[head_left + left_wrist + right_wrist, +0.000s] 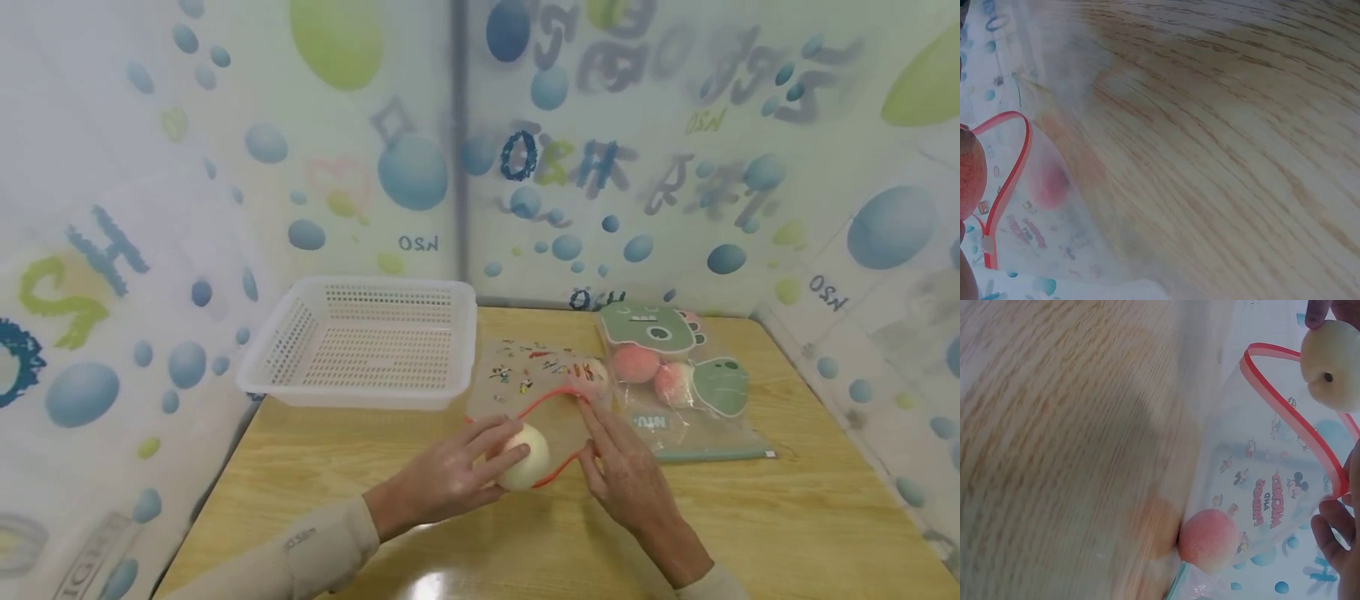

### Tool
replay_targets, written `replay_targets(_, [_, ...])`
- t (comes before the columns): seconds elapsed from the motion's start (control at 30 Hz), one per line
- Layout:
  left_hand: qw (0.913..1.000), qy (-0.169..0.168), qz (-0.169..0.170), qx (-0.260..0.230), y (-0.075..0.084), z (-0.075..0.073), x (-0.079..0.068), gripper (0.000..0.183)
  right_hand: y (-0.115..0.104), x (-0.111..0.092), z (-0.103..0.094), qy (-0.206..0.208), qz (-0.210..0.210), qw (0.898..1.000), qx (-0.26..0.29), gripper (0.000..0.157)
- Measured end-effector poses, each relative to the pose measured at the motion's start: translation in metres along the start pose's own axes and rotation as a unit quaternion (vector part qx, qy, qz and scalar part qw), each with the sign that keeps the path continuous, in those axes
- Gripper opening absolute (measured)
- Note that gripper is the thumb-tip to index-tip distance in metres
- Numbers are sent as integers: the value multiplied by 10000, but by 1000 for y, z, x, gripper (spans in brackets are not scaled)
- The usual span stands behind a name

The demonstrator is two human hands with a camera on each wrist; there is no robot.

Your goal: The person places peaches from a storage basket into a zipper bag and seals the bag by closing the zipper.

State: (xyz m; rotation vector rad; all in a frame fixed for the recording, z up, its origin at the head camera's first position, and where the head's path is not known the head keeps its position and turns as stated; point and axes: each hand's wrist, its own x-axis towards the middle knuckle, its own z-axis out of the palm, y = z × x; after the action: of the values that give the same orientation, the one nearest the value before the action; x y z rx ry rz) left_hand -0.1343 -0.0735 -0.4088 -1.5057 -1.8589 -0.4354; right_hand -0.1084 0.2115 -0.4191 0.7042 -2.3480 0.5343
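Note:
My left hand grips a pale yellow peach at the mouth of a clear bag with cartoon prints. The peach has a dark stem hollow in the right wrist view and a reddish side in the left wrist view. With thumb and fingers, my right hand pinches the bag's red zip edge, which bows apart into a loop. Another peach lies inside the far right part of this bag. Only the left fingertips show at the edge of the left wrist view.
A white perforated basket stands at the back left of the wooden table. To the right lies a clear bag with green dinosaur prints and a green zip, holding pink peaches. Bubble-patterned sheeting surrounds the table.

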Motion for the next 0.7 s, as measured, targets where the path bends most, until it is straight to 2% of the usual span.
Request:
replay_targets(0.2, [9999,-91,-27,60,3,10,1,66,-1,-2,-2,-12,-14,10000,-76,60])
replay_targets(0.3, [9995,-135,-18,299,4,13,3,64,-1,-2,-3,-13,-10,10000,-61,60])
replay_targets(0.5, [9977,261,-143,614,2,18,10,25,0,-3,-4,48,8,10000,50,58])
replay_targets(0.6, [9971,391,-180,623,0,17,13,27,1,-4,-4,76,-20,10000,50,57])
replay_targets(0.7, [9977,260,-321,543,-1,14,12,29,0,-4,-4,100,-40,9999,63,56])
